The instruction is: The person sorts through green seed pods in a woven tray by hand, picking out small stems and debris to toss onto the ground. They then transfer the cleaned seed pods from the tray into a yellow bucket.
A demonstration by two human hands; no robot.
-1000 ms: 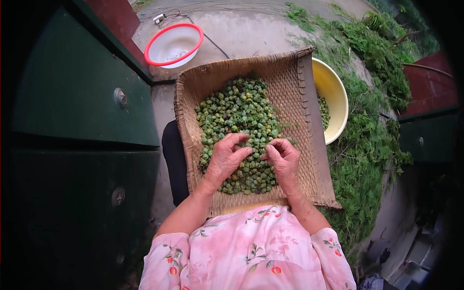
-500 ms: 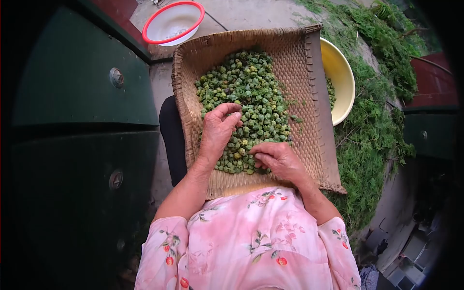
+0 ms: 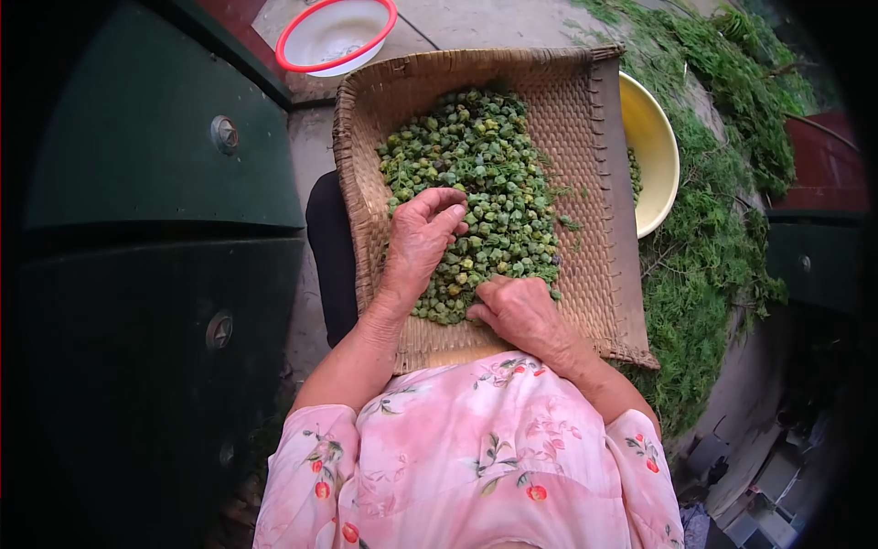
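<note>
A wicker winnowing basket [image 3: 593, 220] rests on my lap, with a heap of small green cones [image 3: 494, 146] spread over its middle. My left hand [image 3: 425, 233] is over the left side of the heap, thumb and fingertips pinched together; anything between them is too small to make out. Lower down, my right hand [image 3: 523, 316] is curled against the near part of the cones. Its fingertips are tucked under and partly hidden, so what they hold does not show. Bits of green sprig [image 3: 569, 222] lie to the right of the heap.
A yellow basin [image 3: 660, 174] holding some green cones stands right of the basket. At the top left sits a white basin with a red rim [image 3: 337, 35]. Cut evergreen branches [image 3: 690, 284] cover the ground on the right; dark green metal doors [image 3: 155, 174] stand left.
My right hand has turned, and its fingers now curl down into the cones. The left hand keeps its pinch in nearly the same place. The whole view has shifted slightly.
</note>
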